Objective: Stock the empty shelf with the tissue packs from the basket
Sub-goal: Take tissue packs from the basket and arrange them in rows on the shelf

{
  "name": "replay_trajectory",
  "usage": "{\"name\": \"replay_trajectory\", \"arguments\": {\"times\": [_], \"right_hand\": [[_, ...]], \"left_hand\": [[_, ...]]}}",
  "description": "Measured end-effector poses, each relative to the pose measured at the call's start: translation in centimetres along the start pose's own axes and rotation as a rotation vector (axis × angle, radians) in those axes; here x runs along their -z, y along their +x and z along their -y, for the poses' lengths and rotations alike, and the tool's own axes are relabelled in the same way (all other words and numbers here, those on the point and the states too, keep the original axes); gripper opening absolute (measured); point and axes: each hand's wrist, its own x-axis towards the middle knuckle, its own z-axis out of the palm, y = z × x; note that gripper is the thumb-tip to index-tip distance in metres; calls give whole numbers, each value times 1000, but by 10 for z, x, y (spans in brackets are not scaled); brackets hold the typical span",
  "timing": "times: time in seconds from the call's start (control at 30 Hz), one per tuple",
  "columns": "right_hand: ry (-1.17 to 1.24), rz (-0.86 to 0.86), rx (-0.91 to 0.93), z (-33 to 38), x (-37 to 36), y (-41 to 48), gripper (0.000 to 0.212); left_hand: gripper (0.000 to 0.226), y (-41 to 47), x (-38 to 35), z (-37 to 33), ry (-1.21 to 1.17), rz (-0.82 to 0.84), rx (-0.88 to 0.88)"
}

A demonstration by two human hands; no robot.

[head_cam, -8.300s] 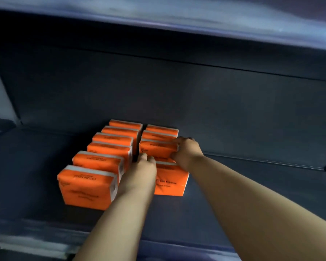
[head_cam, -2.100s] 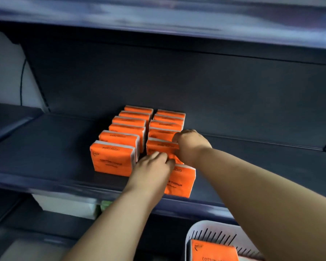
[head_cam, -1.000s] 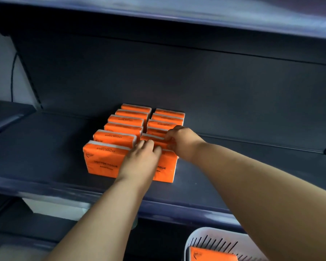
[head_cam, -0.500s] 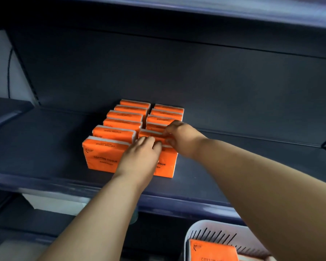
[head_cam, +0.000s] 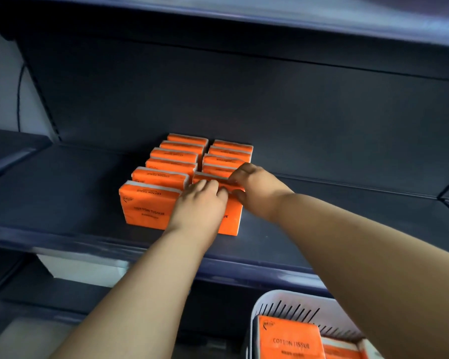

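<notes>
Shelf (head_cam: 347, 193) is lying open rightward; left hand (head_cam: 200, 203) and right hand (head_cam: 258, 189) are gripping the front tissue pack (head_cam: 232, 218).

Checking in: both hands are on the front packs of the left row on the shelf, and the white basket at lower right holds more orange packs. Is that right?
Wrong row. The head view shows the left hand and right hand on the front packs of the right row, not the left row. The white basket does hold more orange packs.
</notes>
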Motion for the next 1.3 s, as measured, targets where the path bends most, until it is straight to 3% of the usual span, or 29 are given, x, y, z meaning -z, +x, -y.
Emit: {"name": "replay_trajectory", "arguments": {"times": [0.23, 0.4, 0.67, 1.03, 1.3], "right_hand": [[2, -42, -19, -15, 0, -68, 39], [30, -42, -112, -40, -4, -129, 40], [132, 36, -287, -47, -22, -223, 37], [302, 205, -514, -44, -72, -310, 39], [656, 61, -816, -47, -109, -313, 37]], "left_hand": [[39, -20, 17, -36, -15, 3, -42], [33, -46, 21, -74, -67, 45, -117], [24, -104, 11, -128, -153, 212, -175], [32, -149, -1, -151, -88, 674, -136], [27, -147, -19, -152, -54, 689, -44]]}}
